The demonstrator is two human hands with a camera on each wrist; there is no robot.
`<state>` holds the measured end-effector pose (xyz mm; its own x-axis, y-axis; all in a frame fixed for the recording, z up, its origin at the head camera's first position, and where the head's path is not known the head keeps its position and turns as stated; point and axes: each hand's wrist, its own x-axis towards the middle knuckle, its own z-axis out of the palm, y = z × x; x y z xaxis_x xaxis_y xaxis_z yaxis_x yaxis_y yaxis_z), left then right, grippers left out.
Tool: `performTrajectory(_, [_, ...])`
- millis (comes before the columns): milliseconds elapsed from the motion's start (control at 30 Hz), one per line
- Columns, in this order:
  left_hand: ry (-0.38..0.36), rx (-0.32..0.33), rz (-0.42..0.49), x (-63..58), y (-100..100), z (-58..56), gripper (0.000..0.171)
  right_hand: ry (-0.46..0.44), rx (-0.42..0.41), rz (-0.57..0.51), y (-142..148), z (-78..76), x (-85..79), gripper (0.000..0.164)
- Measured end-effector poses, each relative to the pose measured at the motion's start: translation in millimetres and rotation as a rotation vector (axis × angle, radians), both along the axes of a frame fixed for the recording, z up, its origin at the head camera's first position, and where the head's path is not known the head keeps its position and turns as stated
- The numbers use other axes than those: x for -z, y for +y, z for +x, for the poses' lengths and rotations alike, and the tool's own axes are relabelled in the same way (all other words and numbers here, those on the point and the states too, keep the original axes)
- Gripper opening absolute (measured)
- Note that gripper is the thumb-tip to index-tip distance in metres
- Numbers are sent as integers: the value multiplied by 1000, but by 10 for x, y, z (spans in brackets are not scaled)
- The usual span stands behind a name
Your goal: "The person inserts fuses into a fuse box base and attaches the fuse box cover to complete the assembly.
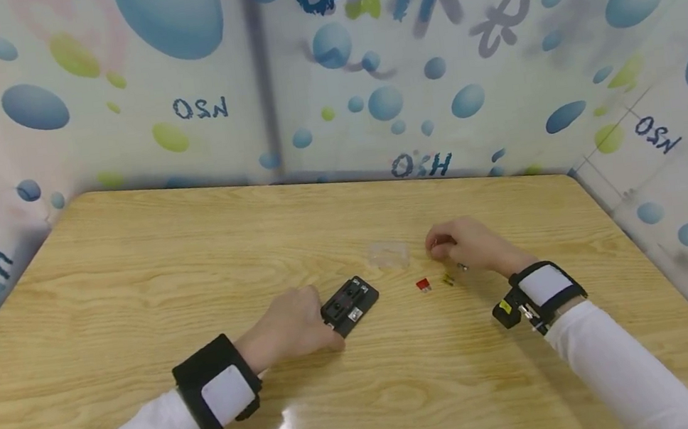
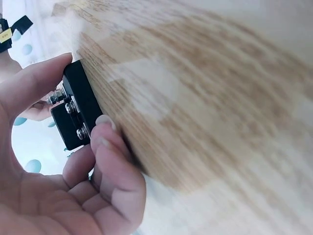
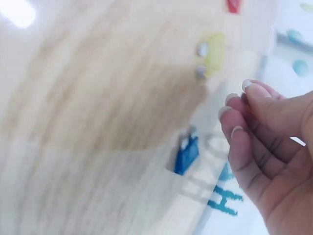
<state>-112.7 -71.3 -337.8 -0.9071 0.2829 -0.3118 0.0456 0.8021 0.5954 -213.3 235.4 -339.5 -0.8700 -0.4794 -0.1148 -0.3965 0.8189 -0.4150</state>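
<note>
My left hand (image 1: 287,325) grips a black fuse block (image 1: 351,304) by its near end, thumb on one side and fingers on the other. In the left wrist view, metal screw terminals (image 2: 71,106) show on the block. Over the right part of the table, my right hand (image 1: 467,246) pinches a small brownish piece (image 3: 244,98) between thumb and forefinger; the fingertips hide most of it. On the table near this hand lie a red blade fuse (image 1: 423,283), a yellow blade fuse (image 1: 448,279) and a blue blade fuse (image 3: 187,155).
A clear plastic box (image 1: 389,255) sits on the wooden table (image 1: 195,261) between the fuse block and my right hand. Behind the table hangs a patterned wall covering (image 1: 231,135). Black straps with small cameras wrap both wrists.
</note>
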Motion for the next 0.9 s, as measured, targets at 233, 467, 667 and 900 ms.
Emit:
performTrajectory(233, [-28, -3, -4, -17, -7, -19, 45, 31, 92, -106, 122, -87, -59, 16])
performTrajectory(467, [-34, -4, -22, -10, 7, -39, 48, 64, 187, -180, 201, -125, -77, 20])
performTrajectory(667, [-31, -4, -16, 0, -8, -31, 50, 112, 180, -199, 199, -136, -148, 23])
performTrajectory(900, [-35, 1, -12, 22, -14, -48, 51, 152, 133, -138, 56, -132, -269, 25])
